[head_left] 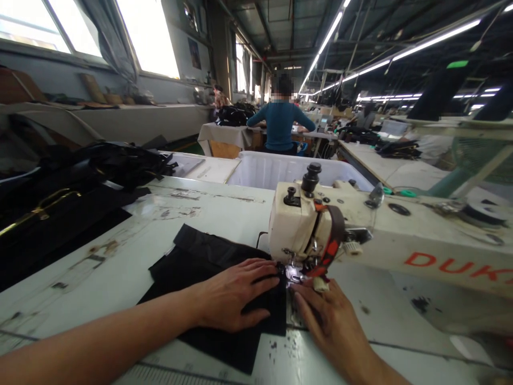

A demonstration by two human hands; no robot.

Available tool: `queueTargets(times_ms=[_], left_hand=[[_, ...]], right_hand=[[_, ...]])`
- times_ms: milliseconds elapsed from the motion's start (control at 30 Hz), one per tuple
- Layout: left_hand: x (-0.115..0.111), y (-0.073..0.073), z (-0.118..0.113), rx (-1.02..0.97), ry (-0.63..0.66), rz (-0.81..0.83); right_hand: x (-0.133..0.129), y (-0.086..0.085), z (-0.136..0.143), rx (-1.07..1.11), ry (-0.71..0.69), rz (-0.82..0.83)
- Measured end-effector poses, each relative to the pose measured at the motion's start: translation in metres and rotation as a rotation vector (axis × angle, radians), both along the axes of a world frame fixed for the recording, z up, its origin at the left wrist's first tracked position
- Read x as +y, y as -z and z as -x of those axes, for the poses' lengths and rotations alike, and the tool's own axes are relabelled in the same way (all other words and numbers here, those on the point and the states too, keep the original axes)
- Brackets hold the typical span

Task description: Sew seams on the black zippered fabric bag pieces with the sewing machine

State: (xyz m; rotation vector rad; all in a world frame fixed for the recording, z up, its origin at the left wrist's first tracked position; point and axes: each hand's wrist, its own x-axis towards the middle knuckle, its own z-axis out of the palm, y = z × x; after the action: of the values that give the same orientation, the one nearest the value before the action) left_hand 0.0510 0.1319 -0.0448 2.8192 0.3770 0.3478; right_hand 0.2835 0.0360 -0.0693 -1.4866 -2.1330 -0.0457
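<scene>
A cream sewing machine (296, 224) stands over the pale tabletop, its needle area lit. Black fabric (216, 256) lies flat to the left of the needle, its right edge by the presser foot. My left hand (238, 294) rests on this fabric with the palm down and fingers spread, fingertips close to the foot. Just right of the foot is my right hand (331, 321), its fingers bent and near one another beside the fabric's edge. Whether those fingers pinch anything is hidden.
A pile of black pieces with gold zippers (40, 211) covers the table's left side. Behind the machine sits a white plastic bin (260, 168). A person in a teal top (280, 125) sits beyond it. Thread spool (484, 211) at right.
</scene>
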Motion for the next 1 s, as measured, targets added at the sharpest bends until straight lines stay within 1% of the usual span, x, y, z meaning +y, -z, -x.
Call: queueTargets(times_ms=[100,233,367,467,600,800,900,1000], left_hand=[[-0.003,0.002,0.0,-0.029,0.027,-0.027],[-0.005,0.004,0.001,-0.032,0.067,-0.025],[-0.009,0.002,0.0,-0.025,0.066,-0.012],[-0.013,-0.001,0.0,-0.039,0.049,0.025],[-0.013,0.0,0.001,-0.062,0.049,0.068],[0.001,0.003,0.003,-0.127,0.085,0.067],[0.005,0.001,0.002,-0.127,0.083,0.051],[0.002,-0.001,0.0,-0.13,0.058,0.018]], right_hand=[[-0.001,-0.001,0.0,0.03,-0.019,-0.019],[-0.004,-0.007,0.002,0.024,-0.089,-0.056],[-0.007,-0.012,0.004,-0.016,-0.21,-0.054],[-0.009,-0.012,0.006,-0.061,-0.253,-0.043],[-0.008,-0.008,0.006,-0.09,-0.254,-0.045],[-0.001,0.003,0.007,-0.125,-0.215,-0.156],[-0.001,0.004,0.006,-0.142,-0.192,-0.133],[-0.002,0.001,0.005,-0.135,-0.174,-0.046]])
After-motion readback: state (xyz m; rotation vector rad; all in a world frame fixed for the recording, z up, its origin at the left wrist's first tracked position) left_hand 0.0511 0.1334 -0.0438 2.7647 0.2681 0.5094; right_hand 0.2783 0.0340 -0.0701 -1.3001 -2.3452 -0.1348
